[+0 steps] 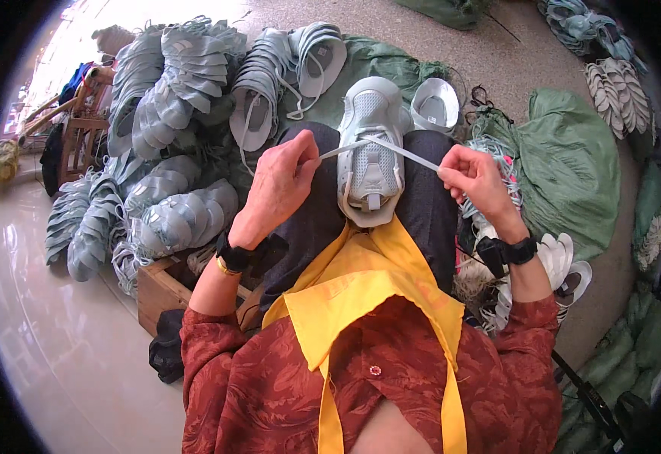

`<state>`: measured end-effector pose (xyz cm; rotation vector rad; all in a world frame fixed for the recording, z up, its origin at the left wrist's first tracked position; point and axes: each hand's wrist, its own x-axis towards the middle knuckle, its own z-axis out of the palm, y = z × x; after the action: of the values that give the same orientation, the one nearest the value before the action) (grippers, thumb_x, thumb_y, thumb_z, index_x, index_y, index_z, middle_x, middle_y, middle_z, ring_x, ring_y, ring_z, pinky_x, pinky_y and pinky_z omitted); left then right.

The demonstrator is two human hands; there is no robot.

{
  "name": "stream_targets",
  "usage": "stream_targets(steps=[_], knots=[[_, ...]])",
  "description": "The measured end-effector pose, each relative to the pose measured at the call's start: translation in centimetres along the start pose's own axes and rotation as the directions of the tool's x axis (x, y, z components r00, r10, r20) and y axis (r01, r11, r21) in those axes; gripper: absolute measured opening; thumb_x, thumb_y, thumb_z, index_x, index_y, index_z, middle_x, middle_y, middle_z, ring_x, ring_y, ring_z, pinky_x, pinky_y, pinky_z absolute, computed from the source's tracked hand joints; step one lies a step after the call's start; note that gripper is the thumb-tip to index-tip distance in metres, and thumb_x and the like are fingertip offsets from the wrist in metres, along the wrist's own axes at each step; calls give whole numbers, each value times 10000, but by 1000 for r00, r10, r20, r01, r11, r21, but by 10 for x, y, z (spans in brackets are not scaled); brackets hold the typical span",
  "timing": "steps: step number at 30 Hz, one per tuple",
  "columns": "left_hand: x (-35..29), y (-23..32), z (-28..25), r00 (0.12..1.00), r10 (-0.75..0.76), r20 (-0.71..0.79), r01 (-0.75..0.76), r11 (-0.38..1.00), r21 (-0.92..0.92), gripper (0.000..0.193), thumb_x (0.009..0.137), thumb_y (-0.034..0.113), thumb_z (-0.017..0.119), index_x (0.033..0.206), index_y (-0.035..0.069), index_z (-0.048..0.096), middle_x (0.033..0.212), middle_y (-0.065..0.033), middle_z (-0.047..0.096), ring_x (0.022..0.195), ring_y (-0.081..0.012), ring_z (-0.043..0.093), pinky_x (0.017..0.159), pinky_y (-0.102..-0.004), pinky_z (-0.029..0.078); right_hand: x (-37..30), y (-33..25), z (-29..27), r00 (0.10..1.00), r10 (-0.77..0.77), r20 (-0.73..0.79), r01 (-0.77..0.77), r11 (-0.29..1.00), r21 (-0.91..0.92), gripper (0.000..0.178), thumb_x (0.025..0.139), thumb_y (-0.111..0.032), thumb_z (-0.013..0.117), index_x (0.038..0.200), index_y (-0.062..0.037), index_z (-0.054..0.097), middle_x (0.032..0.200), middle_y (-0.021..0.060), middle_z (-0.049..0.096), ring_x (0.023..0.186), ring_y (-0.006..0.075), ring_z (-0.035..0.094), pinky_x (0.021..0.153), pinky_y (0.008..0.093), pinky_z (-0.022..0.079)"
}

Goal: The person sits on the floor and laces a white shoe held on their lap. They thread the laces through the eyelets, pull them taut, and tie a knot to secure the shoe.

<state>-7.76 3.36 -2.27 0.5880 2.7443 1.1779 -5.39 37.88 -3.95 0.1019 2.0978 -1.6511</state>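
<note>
A pale grey-blue shoe [372, 178] rests between my knees, its toe pointing away from me. A flat, light shoelace [404, 153] crosses over its tongue and runs out to both sides. On the left, my left hand [285, 174] pinches one length of the lace close to the shoe. Over my right knee, the fingers of my right hand [480, 181] are closed on the other length, drawn out fairly straight. Both hands are apart from the shoe itself. Just beyond the right knee sits another pale shoe piece [434, 106], partly hidden.
Bundles of stacked pale shoe uppers [183, 76] lie to the left, with more uppers [270, 76] farther ahead. A wooden box [156, 295] stands by my left leg. Green sacks [565, 166] fill the right side. A yellow apron [376, 303] covers my lap.
</note>
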Motion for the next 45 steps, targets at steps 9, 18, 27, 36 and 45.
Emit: stream_targets(steps=[9, 18, 27, 36, 45], knots=[[-1, 10, 1, 997, 67, 29, -67, 998, 0, 147, 883, -7, 669, 917, -7, 526, 736, -170, 596, 672, -362, 620, 607, -383, 494, 14, -16, 33, 867, -476, -149, 382, 826, -415, 304, 806, -45, 791, 1070, -25, 643, 898, 83, 666, 745, 187, 668, 654, 311, 544], [12, 38, -3, 953, 288, -98, -280, 956, 91, 138, 891, -19, 656, 924, 13, 526, 801, -156, 588, 748, -378, 618, 645, -405, 492, 50, -39, 65, 756, -654, 20, 518, 580, -629, 269, 798, -21, 672, 1061, -37, 616, 978, 170, 635, 888, 388, 667, 768, 467, 558], [29, 45, -7, 907, 393, -153, -373, 917, 144, 117, 913, 14, 642, 937, 22, 528, 810, -150, 584, 767, -360, 623, 654, -420, 491, 69, -43, 65, 740, -657, 142, 531, 441, -724, 127, 841, -22, 633, 964, -40, 605, 929, 155, 648, 828, 396, 682, 730, 481, 565], [3, 13, -13, 983, 180, 31, -182, 961, 209, 152, 924, 35, 639, 945, 19, 489, 788, -168, 584, 725, -400, 619, 642, -448, 496, 66, -36, 61, 697, -716, 40, 577, 526, -625, 106, 865, -43, 668, 967, -50, 640, 911, 134, 654, 823, 377, 676, 727, 460, 553], [-17, 5, -12, 991, 124, 42, -131, 956, 262, 151, 922, 37, 633, 939, 23, 483, 799, -176, 590, 746, -409, 629, 641, -454, 499, 37, -4, 32, 658, -753, 16, 531, 449, -718, 87, 891, -48, 703, 974, -46, 678, 899, 116, 668, 817, 333, 693, 707, 412, 561]])
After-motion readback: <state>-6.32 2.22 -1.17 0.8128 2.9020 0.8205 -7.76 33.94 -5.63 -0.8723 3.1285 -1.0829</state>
